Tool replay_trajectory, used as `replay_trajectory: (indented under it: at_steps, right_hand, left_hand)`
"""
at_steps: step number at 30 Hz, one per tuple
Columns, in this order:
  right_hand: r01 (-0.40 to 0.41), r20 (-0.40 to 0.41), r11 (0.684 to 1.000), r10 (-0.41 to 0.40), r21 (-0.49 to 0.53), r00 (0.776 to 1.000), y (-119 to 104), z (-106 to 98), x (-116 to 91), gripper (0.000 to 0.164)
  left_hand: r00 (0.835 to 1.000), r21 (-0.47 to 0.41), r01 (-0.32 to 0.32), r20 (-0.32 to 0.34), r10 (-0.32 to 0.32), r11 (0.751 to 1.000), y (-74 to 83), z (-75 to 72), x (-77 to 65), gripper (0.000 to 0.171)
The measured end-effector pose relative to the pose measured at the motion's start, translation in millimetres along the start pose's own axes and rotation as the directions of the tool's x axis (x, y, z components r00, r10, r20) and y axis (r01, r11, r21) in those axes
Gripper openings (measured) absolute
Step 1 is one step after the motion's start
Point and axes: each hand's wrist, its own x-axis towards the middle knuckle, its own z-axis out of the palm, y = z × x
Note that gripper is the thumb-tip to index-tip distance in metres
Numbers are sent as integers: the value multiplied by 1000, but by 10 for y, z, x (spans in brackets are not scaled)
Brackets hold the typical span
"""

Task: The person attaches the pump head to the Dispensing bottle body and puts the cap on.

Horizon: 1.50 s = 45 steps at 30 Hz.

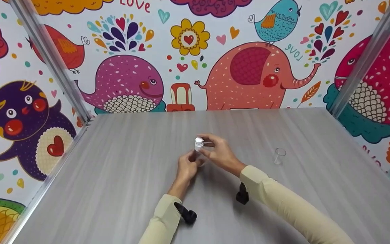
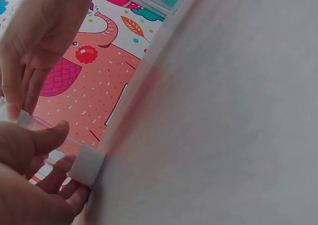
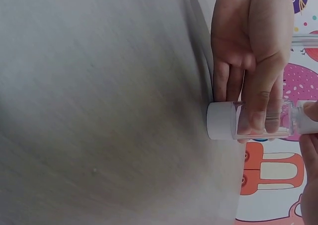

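Observation:
A small clear bottle with a white base and a white top is between my two hands. It looks upright in the head view, its base close to the tabletop in both wrist views. My left hand grips the clear body, with thumb and fingers on opposite sides. From the right, my right hand pinches the white top between thumb and fingers, as the left wrist view shows. Fingers hide part of the bottle's body.
A small clear cup stands on the grey wood-grain table, to the right of my hands. Black wrist mounts stick out from both sleeves. Behind the table is a wall with cartoon animals, framed by metal posts.

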Motion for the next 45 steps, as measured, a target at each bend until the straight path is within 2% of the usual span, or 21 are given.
replay_trajectory:
  at_steps: [7,14,25,34,37,45]
  right_hand:
    - [-15,-11,1000,15,9,1000,19,3,-4,44]
    - [-25,-62,1000,24,-12,998,36,30,-5,40]
    - [-49,-107,998,45,-33,993,44,72,-23,38]
    - [-79,-109,996,75,-30,991,46,80,-37,40]
    - [-80,-109,996,77,-28,991,61,85,-41,41]
    - [-80,-86,997,78,-19,993,71,62,-58,52]
  left_hand:
    - [1000,-3,-3,-2,3,1000,-10,-1,6,44]
    - [1000,27,0,-12,1,1000,-8,1,10,42]
    - [1000,11,1,-11,-1,1000,-11,-1,0,39]
    - [999,51,33,-28,-32,998,-4,1,3,37]
    - [999,66,26,-29,-24,997,-9,-3,3,36]
    - [999,52,28,-18,-27,998,9,-8,-7,47]
